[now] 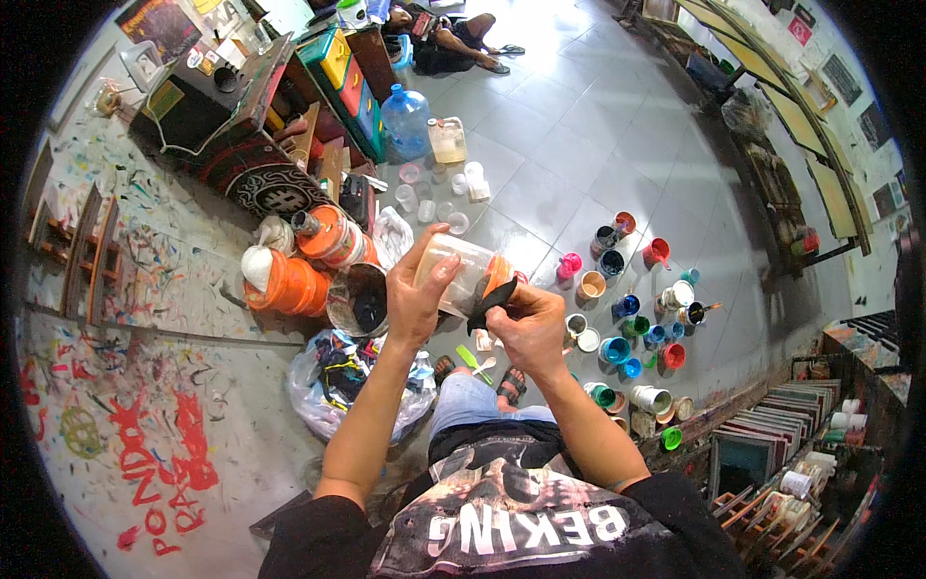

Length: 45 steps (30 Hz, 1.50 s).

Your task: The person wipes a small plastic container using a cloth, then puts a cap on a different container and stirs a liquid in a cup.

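My left hand point(417, 297) is wrapped round a cloudy clear plastic tub point(465, 268), held up in front of me and lying tilted on its side. Orange paint smears the tub's right end, beside my right hand point(536, 326). The fingers of that hand pinch a black cloth point(491, 305) against the orange-smeared end. Part of the cloth and the tub's far side are hidden by my fingers. Below my hands, a green scraper-like piece point(467, 356) and a white spoon-like tool point(485, 366) lie on the floor near my feet.
Several open paint pots point(613, 349) stand on the floor to the right. A plastic bag of rags point(323, 396) and orange buckets point(289, 285) are at left. Farther off are a blue water jug point(405, 124), clear cups point(457, 223) and a seated person point(449, 41). Framed screens point(762, 439) lean at lower right.
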Each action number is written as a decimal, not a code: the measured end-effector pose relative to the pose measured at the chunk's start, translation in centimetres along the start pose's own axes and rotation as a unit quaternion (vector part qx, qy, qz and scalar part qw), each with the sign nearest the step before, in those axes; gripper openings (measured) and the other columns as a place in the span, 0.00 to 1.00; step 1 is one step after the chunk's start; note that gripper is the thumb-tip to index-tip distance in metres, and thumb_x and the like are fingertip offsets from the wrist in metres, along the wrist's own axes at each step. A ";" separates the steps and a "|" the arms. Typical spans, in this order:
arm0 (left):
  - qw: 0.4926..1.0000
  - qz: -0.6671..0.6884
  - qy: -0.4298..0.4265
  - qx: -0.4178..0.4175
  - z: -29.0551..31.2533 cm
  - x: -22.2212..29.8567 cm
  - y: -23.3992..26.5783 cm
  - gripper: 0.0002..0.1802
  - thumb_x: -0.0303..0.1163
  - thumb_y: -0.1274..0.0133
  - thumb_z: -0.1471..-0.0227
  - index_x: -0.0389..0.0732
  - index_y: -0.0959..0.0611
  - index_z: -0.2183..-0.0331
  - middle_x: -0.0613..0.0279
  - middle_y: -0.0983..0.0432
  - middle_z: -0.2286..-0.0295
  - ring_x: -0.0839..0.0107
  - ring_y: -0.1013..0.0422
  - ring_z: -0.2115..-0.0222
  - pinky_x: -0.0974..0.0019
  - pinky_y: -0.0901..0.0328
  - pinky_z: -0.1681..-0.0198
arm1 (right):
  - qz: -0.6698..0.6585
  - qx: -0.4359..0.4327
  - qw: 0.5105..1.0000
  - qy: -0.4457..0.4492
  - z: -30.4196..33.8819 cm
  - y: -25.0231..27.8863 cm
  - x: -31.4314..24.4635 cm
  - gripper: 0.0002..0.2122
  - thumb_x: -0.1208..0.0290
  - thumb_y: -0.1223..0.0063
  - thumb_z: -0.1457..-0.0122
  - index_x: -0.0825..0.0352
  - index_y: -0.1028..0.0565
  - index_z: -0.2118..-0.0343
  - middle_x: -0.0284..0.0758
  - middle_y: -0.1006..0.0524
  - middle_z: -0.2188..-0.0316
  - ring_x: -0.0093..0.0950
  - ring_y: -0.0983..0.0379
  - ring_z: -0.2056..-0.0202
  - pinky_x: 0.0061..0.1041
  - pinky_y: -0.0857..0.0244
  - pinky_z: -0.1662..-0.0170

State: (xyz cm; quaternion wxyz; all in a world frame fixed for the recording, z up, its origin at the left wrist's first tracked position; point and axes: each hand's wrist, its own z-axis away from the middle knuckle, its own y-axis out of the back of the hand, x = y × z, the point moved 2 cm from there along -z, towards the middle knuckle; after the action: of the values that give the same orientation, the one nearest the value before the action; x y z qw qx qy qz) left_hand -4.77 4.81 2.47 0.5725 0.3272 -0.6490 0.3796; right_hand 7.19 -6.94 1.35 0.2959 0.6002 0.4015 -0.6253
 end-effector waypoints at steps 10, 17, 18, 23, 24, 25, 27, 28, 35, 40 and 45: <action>0.966 -0.078 -0.210 -0.126 -1.0 1.1 1.4 0.35 0.38 0.34 0.58 0.34 0.23 0.48 0.53 0.27 0.53 0.65 0.29 0.52 0.63 0.35 0.48 | -0.290 -0.011 0.944 -0.155 -1.0 1.5 2.2 0.08 0.71 0.47 0.43 0.70 0.21 0.68 0.30 0.24 0.77 0.17 0.34 0.81 0.19 0.38 0.78; 0.971 -0.139 -0.176 -0.083 -0.8 2.9 -0.6 0.31 0.38 0.38 0.52 0.35 0.23 0.48 0.54 0.25 0.55 0.69 0.29 0.53 0.66 0.35 0.49 | -0.225 -0.051 0.962 -0.144 -1.7 2.5 0.7 0.09 0.72 0.45 0.45 0.70 0.20 0.65 0.30 0.21 0.73 0.16 0.32 0.78 0.19 0.37 0.75; 0.990 -0.088 -0.102 -0.046 -0.3 2.3 -1.3 0.29 0.37 0.39 0.51 0.35 0.23 0.48 0.55 0.25 0.56 0.71 0.29 0.54 0.67 0.34 0.50 | -0.140 -0.041 0.983 -0.111 -1.4 2.4 0.3 0.08 0.73 0.44 0.46 0.71 0.20 0.65 0.30 0.21 0.73 0.15 0.31 0.77 0.19 0.35 0.73; 0.999 -0.038 0.007 0.015 0.6 0.8 -2.0 0.27 0.34 0.38 0.48 0.34 0.23 0.48 0.62 0.23 0.62 0.78 0.28 0.62 0.73 0.33 0.57 | -0.002 -0.030 0.999 -0.031 0.3 2.1 -0.3 0.07 0.78 0.43 0.51 0.72 0.19 0.68 0.29 0.19 0.74 0.14 0.27 0.72 0.19 0.30 0.67; 0.999 -0.034 -0.008 0.006 0.7 0.7 -2.1 0.27 0.34 0.38 0.49 0.35 0.23 0.48 0.62 0.23 0.62 0.78 0.28 0.62 0.73 0.33 0.57 | -0.007 -0.020 1.000 -0.023 0.5 2.3 -0.3 0.07 0.78 0.43 0.51 0.72 0.19 0.68 0.29 0.19 0.74 0.14 0.27 0.73 0.19 0.30 0.67; 0.999 -0.027 -0.030 -0.004 0.8 0.5 -2.1 0.27 0.33 0.38 0.49 0.35 0.23 0.48 0.62 0.23 0.62 0.78 0.28 0.62 0.73 0.33 0.56 | -0.008 -0.016 1.000 -0.008 0.5 2.5 -0.3 0.07 0.78 0.43 0.50 0.72 0.19 0.69 0.30 0.20 0.75 0.15 0.27 0.74 0.18 0.31 0.69; 0.998 -0.017 -0.050 -0.028 0.9 0.3 -1.9 0.29 0.33 0.36 0.52 0.35 0.22 0.49 0.61 0.24 0.60 0.75 0.28 0.59 0.71 0.33 0.54 | -0.046 -0.027 0.998 -0.030 0.6 3.1 0.0 0.06 0.77 0.44 0.49 0.72 0.19 0.69 0.30 0.20 0.75 0.16 0.27 0.75 0.18 0.31 0.70; 0.995 -0.028 -0.083 -0.039 0.9 0.4 -1.9 0.29 0.33 0.35 0.54 0.35 0.22 0.49 0.60 0.24 0.59 0.73 0.28 0.58 0.70 0.34 0.54 | -0.050 -0.027 0.996 -0.062 0.6 3.5 0.2 0.06 0.77 0.44 0.48 0.72 0.20 0.69 0.31 0.20 0.75 0.16 0.27 0.75 0.18 0.32 0.71; 0.895 -0.217 -0.338 -0.194 -0.9 3.1 -1.0 0.33 0.34 0.35 0.62 0.36 0.22 0.50 0.49 0.26 0.54 0.60 0.29 0.51 0.62 0.36 0.46 | -0.341 -0.046 0.916 -0.209 0.2 4.0 1.3 0.09 0.70 0.51 0.42 0.70 0.22 0.70 0.30 0.23 0.76 0.20 0.31 0.80 0.21 0.37 0.76; 0.945 -0.200 -0.202 -0.164 -0.8 2.3 -2.1 0.39 0.36 0.37 0.56 0.36 0.29 0.42 0.48 0.29 0.48 0.64 0.32 0.47 0.62 0.39 0.42 | -0.246 -0.066 0.955 -0.154 -0.4 4.7 0.0 0.08 0.73 0.49 0.43 0.71 0.21 0.68 0.30 0.21 0.75 0.20 0.29 0.77 0.20 0.35 0.74; 0.993 0.057 0.098 -0.010 0.3 -1.0 -3.7 0.30 0.38 0.42 0.44 0.34 0.26 0.44 0.61 0.23 0.58 0.76 0.29 0.57 0.70 0.35 0.51 | 0.047 -0.007 0.999 -0.011 1.0 3.6 -0.6 0.06 0.78 0.43 0.50 0.71 0.19 0.69 0.30 0.19 0.74 0.15 0.25 0.72 0.20 0.30 0.67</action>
State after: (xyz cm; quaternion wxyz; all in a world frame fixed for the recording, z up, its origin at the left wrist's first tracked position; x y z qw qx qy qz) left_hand -1.63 2.73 1.94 0.6143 0.2446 -0.6111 0.4353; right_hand 9.75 -9.69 1.39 0.3340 0.6095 0.3739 -0.6141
